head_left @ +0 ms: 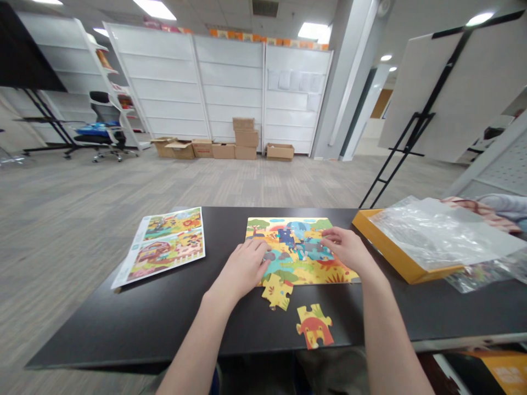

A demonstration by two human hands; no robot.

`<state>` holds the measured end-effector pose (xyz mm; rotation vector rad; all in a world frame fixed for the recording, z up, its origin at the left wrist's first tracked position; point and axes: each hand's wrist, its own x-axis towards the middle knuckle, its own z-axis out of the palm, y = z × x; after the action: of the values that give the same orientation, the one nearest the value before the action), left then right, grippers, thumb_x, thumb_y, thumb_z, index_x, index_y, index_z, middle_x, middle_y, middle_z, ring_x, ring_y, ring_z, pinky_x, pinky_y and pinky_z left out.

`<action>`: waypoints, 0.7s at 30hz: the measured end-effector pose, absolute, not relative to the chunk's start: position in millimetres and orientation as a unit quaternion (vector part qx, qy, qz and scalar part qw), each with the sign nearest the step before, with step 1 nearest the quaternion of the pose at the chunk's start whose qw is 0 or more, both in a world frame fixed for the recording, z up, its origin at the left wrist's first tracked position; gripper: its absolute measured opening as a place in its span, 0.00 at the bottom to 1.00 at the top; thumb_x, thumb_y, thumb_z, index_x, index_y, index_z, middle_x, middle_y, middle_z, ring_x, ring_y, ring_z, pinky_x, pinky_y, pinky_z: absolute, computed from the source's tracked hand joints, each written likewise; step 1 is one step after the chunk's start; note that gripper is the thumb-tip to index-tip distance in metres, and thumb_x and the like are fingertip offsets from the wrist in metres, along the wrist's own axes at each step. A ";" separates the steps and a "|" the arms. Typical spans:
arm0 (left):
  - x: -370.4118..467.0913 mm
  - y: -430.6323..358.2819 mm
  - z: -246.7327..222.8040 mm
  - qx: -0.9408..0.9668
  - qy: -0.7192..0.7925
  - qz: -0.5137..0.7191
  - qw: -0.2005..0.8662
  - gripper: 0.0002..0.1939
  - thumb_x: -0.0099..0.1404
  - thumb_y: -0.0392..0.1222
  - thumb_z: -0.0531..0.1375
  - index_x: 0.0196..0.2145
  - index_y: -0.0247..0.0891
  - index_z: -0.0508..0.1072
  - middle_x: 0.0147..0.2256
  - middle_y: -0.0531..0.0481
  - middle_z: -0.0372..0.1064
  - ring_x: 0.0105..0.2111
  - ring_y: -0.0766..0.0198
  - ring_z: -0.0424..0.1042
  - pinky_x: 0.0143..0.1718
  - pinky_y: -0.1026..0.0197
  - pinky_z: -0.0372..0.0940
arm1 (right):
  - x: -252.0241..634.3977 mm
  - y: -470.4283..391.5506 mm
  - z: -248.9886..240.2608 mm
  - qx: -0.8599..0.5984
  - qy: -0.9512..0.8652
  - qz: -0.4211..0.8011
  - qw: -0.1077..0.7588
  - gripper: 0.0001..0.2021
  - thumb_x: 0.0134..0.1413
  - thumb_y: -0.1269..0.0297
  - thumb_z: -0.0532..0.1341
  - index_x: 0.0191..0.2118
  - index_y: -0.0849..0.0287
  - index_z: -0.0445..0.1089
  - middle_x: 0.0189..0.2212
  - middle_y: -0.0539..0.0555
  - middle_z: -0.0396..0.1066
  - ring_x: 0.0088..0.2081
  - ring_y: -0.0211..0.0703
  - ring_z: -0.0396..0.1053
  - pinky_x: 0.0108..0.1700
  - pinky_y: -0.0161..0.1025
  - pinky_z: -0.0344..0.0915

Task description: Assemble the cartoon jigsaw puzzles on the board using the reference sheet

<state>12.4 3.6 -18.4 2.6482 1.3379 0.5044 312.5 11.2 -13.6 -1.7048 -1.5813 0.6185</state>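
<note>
A colourful animal jigsaw puzzle lies on the black table, with several pieces set on its board. My left hand rests over the puzzle's left side, thumb and fingers apart and touching the pieces there. At the right side, the bent fingers of my right hand are on a blue-grey puzzle piece; its edge is partly hidden by them. A yellow puzzle piece overlaps the board's lower left edge. Closer to me lies a loose piece with an orange-red animal face.
A printed picture sheet lies on the table at left. At right stands a yellow box holding clear plastic wrap. Cardboard boxes line the far shelves. A board on a black stand rises behind the table.
</note>
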 end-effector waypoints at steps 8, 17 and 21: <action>14.8 5.6 -21.9 0.872 0.458 0.153 0.078 0.09 0.72 0.39 0.54 0.45 0.41 0.72 0.51 0.43 0.72 0.54 0.52 0.68 0.53 0.51 0.64 | 303.5 13.5 -19.5 -0.634 -0.640 0.288 0.323 0.06 0.51 0.67 0.63 0.36 0.59 0.75 0.31 0.55 0.80 0.36 0.47 0.79 0.34 0.36 0.71; 15.7 3.1 -19.4 0.871 0.461 0.131 0.111 0.10 0.72 0.41 0.54 0.46 0.42 0.73 0.51 0.45 0.71 0.54 0.52 0.69 0.54 0.49 0.63 | 303.8 15.0 -22.0 -0.647 -0.630 0.314 0.294 0.07 0.50 0.72 0.63 0.37 0.60 0.76 0.32 0.55 0.80 0.35 0.45 0.79 0.35 0.36 0.73; 16.5 2.6 -20.6 0.869 0.466 0.132 0.104 0.09 0.72 0.41 0.55 0.46 0.43 0.73 0.51 0.45 0.72 0.54 0.52 0.69 0.57 0.46 0.61 | 306.3 15.9 -25.1 -0.646 -0.611 0.346 0.299 0.06 0.51 0.71 0.63 0.36 0.61 0.76 0.31 0.56 0.80 0.35 0.46 0.79 0.35 0.37 0.74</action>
<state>16.5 2.6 -20.6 2.5621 1.3750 0.3891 306.3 15.9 -25.1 -1.7163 -1.6220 0.9190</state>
